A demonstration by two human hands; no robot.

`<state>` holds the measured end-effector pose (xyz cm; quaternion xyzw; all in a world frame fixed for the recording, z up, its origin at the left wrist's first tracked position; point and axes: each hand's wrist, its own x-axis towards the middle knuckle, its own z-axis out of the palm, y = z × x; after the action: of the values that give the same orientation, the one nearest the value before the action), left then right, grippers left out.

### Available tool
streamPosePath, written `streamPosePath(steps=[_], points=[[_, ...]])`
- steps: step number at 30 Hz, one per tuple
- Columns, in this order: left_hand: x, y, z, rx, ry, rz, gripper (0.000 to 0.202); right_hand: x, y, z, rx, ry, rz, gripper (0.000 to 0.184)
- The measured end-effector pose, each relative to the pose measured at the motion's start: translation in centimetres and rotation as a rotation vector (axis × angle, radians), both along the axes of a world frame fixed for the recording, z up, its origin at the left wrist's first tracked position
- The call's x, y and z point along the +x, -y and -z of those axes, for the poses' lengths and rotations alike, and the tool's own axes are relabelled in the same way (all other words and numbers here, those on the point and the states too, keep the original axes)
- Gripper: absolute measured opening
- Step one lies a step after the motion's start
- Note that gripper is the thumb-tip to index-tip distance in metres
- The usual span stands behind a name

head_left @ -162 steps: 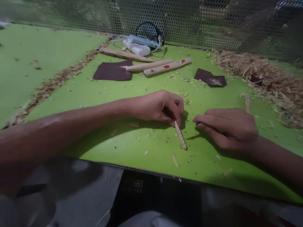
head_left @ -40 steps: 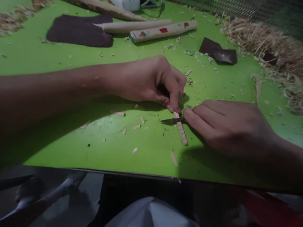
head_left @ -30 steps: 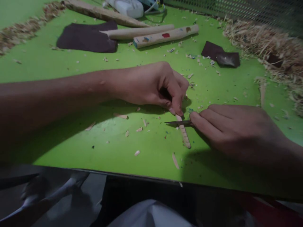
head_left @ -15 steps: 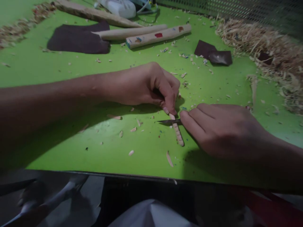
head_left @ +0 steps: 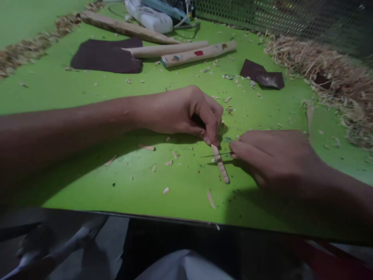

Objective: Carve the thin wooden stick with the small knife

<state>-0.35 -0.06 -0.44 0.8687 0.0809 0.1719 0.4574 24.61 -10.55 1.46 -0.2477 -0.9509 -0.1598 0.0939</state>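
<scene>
Between the thumb and forefinger of my left hand is the far end of a thin wooden stick, which lies on the green table. Several dark crosswise notches mark the stick's near part. My right hand is closed around a small knife, its handle hidden in the fingers. The thin blade points left and lies across the stick, just below my left fingertips; whether it touches the wood I cannot tell. Loose wood chips are scattered around the stick.
Behind my hands lie a dark sheet, a paint-marked wooden stick and longer pieces of wood. Dark sandpaper-like scraps lie at the right. Curly shavings heap along a perforated screen. A white device with a cable stands behind.
The knife has shifted slightly toward me along the stick, and its blade now shows edge-on. My left hand keeps its pinch. The whole view has moved slightly.
</scene>
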Motion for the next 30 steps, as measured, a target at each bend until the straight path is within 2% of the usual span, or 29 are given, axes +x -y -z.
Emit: streamPosePath(steps=[4,7,12,19,30], points=[[0.1,0.0,0.0,-0.039,-0.014,-0.036,0.008,0.5,-0.4,0.2,-0.203,-0.056,0.16,0.033],[0.1,0.1,-0.2,-0.036,-0.009,-0.039,0.009,0.5,-0.9,0.5,-0.275,-0.044,0.143,0.029],[0.0,0.1,-0.1,-0.043,-0.009,-0.052,0.007,0.3,-1.1,0.6,-0.276,-0.081,0.067,0.026],[0.0,0.0,-0.1,0.015,0.002,-0.011,0.016,0.1,-0.8,0.5,-0.242,-0.021,0.147,0.034],[0.0,0.3,-0.4,0.084,-0.005,0.018,0.018,0.0,-1.5,0.2,-0.304,-0.073,0.07,0.028]])
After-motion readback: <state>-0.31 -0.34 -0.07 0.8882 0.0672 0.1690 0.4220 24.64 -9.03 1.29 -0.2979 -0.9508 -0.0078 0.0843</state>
